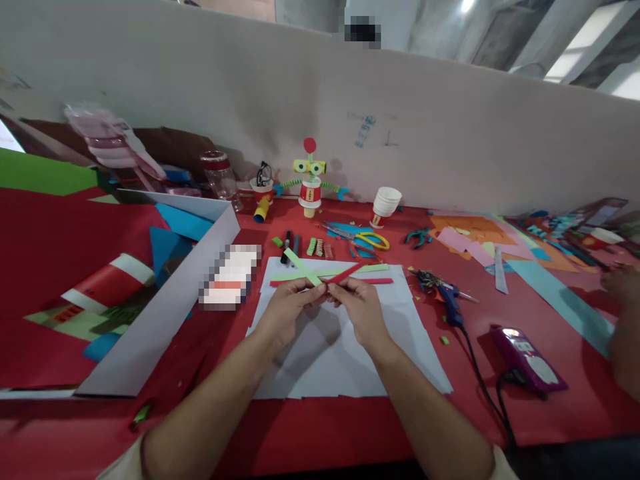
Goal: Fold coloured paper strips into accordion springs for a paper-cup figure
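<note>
My left hand (286,312) pinches a light green paper strip (303,267) that slants up to the left. Between the fingers of my right hand (361,312) is a red paper strip (347,272), slanting up to the right. The two strips meet at my fingertips, where the fingers partly hide the ends. Below them, a second green strip (376,269) and a second red strip (383,281) lie across a stack of white paper (345,373).
An open white box (165,300) with craft pieces stands left. Behind are a paper-cup figure (310,193), stacked cups (385,205) and yellow-handled scissors (373,240). To the right lie a glue gun (450,303), its cord and a purple device (527,360). Another person's arm (625,327) rests far right.
</note>
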Demonstrator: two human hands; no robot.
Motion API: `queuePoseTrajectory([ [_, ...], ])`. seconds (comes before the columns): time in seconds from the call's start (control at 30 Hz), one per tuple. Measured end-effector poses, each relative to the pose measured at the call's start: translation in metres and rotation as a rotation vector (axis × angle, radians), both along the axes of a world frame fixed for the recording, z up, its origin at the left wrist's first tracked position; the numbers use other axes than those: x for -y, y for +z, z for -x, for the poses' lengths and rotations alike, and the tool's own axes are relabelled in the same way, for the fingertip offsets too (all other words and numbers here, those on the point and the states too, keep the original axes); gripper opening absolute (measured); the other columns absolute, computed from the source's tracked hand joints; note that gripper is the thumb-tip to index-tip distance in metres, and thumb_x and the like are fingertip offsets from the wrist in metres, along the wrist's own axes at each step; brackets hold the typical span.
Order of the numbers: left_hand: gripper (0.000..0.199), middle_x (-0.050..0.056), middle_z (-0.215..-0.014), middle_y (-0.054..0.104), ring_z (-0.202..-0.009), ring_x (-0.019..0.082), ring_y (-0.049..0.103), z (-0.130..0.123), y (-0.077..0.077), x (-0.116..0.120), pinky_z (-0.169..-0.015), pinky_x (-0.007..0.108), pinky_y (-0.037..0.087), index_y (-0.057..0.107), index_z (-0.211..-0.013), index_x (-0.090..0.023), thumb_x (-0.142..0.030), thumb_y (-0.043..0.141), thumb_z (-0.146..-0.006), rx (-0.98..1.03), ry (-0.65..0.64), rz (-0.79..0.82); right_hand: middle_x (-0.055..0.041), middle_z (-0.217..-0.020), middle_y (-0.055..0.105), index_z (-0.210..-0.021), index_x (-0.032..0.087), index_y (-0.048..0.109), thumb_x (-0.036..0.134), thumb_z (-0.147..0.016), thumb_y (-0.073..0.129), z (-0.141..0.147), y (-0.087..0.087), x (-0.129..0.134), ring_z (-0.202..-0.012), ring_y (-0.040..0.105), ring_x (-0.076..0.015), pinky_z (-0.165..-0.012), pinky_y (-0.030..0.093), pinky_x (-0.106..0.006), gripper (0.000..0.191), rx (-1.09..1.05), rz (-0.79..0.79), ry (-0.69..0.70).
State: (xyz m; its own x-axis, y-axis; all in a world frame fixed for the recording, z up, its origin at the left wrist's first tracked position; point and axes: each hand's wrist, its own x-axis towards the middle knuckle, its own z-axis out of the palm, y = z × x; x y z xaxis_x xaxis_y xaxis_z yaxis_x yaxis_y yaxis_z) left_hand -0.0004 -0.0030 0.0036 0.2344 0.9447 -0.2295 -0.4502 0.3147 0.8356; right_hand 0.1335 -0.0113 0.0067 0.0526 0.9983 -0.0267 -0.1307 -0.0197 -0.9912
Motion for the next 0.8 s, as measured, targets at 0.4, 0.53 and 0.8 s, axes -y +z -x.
queuePoseTrajectory([
  [0.4, 0.016, -0.002, -0.062, 0.061, -0.058, 0.008, 0.057, -0.002, 0.002, 0.002, -0.059, 0.019, 0.048, 0.063, -0.059, -0.015, -0.009, 0.077, -0.058, 0.270, 0.198, 0.308, -0.0024, -0.085, 0.064, -0.091, 0.020, 0.060, 0.033, -0.073, 0.068, 0.011, -0.004, 0.012, -0.071, 0.061, -0.0145, -0.065, 0.050, -0.027, 0.024, 0.220, -0.164, 0.031],
  [0.53, 0.015, -0.001, -0.062, 0.061, -0.057, 0.008, 0.056, -0.004, 0.002, 0.002, -0.057, 0.020, 0.046, 0.063, -0.059, -0.015, -0.009, 0.078, -0.057, 0.286, 0.190, 0.315, -0.0018, -0.078, 0.065, -0.089, 0.020, 0.061, 0.033, -0.077, 0.064, 0.012, -0.006, 0.012, -0.068, 0.062, -0.0152, -0.066, 0.050, -0.029, 0.018, 0.237, -0.216, 0.052],
  [0.8, 0.016, 0.000, -0.058, 0.060, -0.055, 0.010, 0.053, -0.004, 0.002, 0.004, -0.055, 0.023, 0.042, 0.067, -0.063, -0.014, -0.018, 0.080, -0.056, 0.210, 0.058, 0.139, 0.0020, -0.058, 0.061, -0.073, 0.020, 0.061, 0.031, -0.077, 0.062, 0.010, 0.001, 0.012, -0.052, 0.056, -0.0129, -0.052, 0.045, -0.025, 0.012, 0.146, -0.130, 0.022],
])
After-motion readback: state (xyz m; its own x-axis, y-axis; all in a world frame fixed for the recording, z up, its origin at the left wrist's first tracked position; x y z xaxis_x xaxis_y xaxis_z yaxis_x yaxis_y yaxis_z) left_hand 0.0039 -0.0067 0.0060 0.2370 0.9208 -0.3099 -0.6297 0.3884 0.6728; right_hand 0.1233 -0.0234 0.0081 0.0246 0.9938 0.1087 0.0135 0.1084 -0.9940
